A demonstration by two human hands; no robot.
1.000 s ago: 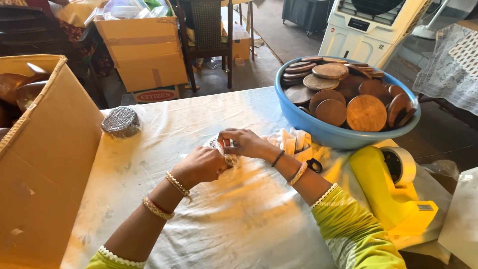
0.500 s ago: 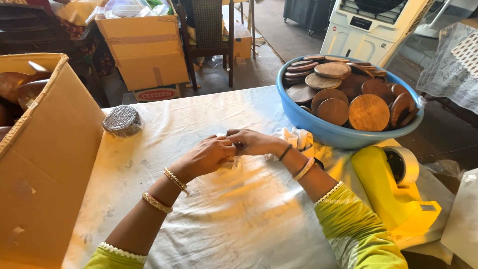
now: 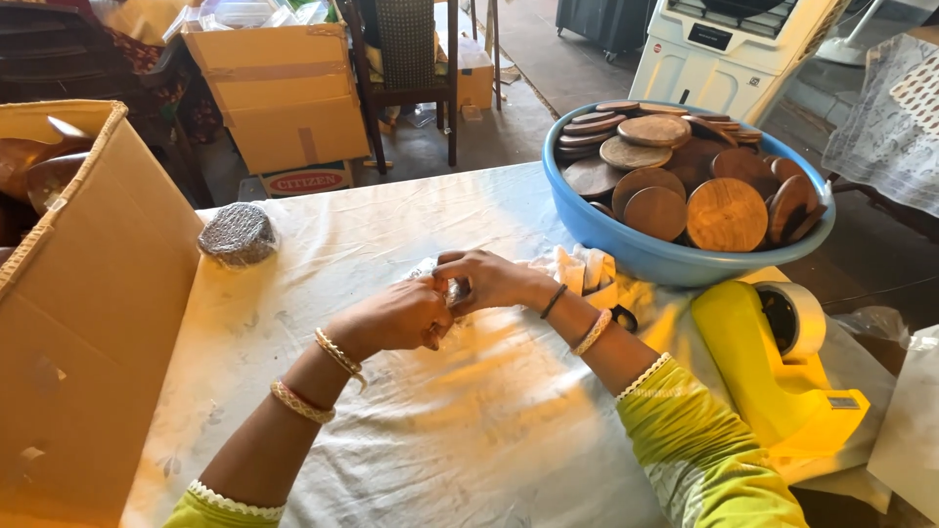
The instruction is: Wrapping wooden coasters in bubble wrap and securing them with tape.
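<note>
Both hands, the left hand [image 3: 396, 318] and the right hand [image 3: 486, 281], pinch a small clear wrapper [image 3: 452, 290] over the white cloth [image 3: 469, 430], while many wooden discs [image 3: 726, 213] wait unwrapped in the blue tub [image 3: 626, 249].

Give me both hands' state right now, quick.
Left hand: closed, fingers pinched on a small clear crinkly wrapped item held between both hands.
Right hand: closed on the same item; what it is cannot be told.

Left hand [image 3: 396, 315] and right hand [image 3: 489, 279] pinching small clear wrap [image 3: 452, 289], white tablecloth [image 3: 469, 430]
</note>
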